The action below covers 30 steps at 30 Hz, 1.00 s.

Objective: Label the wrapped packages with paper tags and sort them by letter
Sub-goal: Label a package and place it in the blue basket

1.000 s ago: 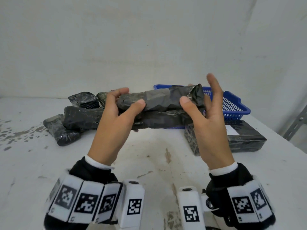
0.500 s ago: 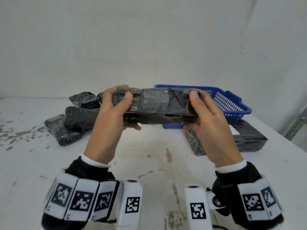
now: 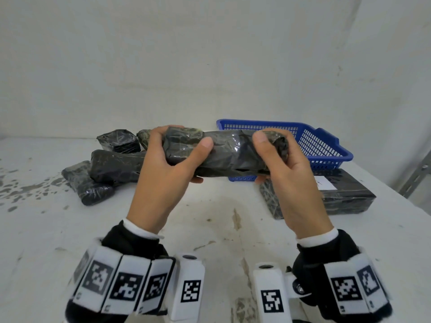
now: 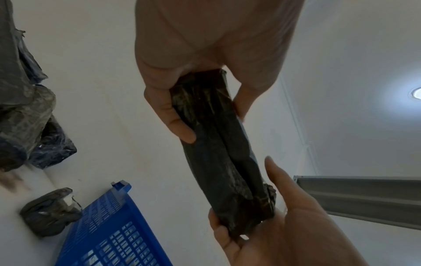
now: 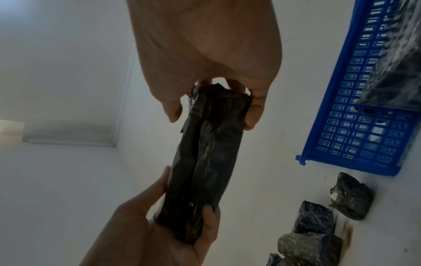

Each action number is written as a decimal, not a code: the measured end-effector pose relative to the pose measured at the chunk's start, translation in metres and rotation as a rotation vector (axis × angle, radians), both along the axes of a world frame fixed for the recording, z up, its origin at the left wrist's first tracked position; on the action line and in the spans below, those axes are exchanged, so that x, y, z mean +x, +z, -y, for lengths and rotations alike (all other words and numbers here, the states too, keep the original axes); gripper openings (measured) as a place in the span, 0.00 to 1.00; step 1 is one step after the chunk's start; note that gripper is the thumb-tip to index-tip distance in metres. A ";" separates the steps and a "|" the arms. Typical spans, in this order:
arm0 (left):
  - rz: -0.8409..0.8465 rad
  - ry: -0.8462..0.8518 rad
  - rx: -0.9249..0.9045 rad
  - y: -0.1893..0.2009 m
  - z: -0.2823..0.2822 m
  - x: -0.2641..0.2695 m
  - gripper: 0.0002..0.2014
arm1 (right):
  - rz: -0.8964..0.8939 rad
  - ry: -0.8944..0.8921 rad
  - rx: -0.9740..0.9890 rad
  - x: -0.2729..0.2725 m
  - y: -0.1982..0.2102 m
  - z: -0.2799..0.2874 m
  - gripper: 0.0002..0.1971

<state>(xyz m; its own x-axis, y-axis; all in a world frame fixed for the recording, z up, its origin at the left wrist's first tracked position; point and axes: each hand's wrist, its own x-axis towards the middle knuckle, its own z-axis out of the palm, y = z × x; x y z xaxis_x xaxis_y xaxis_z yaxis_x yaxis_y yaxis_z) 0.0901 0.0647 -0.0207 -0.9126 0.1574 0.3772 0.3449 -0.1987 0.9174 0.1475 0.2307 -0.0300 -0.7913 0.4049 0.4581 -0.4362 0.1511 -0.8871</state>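
A long package wrapped in black plastic (image 3: 229, 153) (image 4: 218, 149) (image 5: 206, 153) is held level above the table, one hand at each end. My left hand (image 3: 171, 157) grips its left end, thumb on the near side and fingers curled over the top. My right hand (image 3: 277, 157) grips the right end the same way. No paper tag shows on it. A flat black package (image 3: 342, 198) with a white paper tag (image 3: 325, 183) lies on the table at the right.
A blue plastic basket (image 3: 326, 145) stands behind the held package, with a black wrapped item (image 5: 391, 75) in it. Several black wrapped packages (image 3: 112, 169) lie piled at the left back. The white table (image 3: 210, 229) is stained; a metal rack (image 3: 417, 173) stands at the far right.
Both hands have rolled the long package and closed around its ends; a second ago the right fingers stood up straight behind it. The package now sits level and slightly lower.
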 end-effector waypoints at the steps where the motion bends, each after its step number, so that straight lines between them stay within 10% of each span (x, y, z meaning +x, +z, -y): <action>1: -0.005 0.014 -0.004 0.000 -0.001 0.000 0.20 | -0.011 -0.015 0.024 -0.001 -0.001 0.001 0.13; 19: -0.175 0.097 -0.103 -0.001 0.000 0.003 0.20 | -0.002 -0.199 0.233 -0.002 -0.009 0.007 0.27; 30: 0.038 0.032 0.065 0.004 0.002 0.003 0.26 | -0.080 -0.009 -0.129 0.002 0.003 0.001 0.23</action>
<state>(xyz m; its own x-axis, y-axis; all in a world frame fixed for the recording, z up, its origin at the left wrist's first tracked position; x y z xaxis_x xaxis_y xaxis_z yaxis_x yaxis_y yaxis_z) 0.0929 0.0622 -0.0171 -0.9307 0.1044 0.3507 0.3172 -0.2476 0.9155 0.1495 0.2299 -0.0271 -0.7504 0.4711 0.4636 -0.5058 0.0423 -0.8616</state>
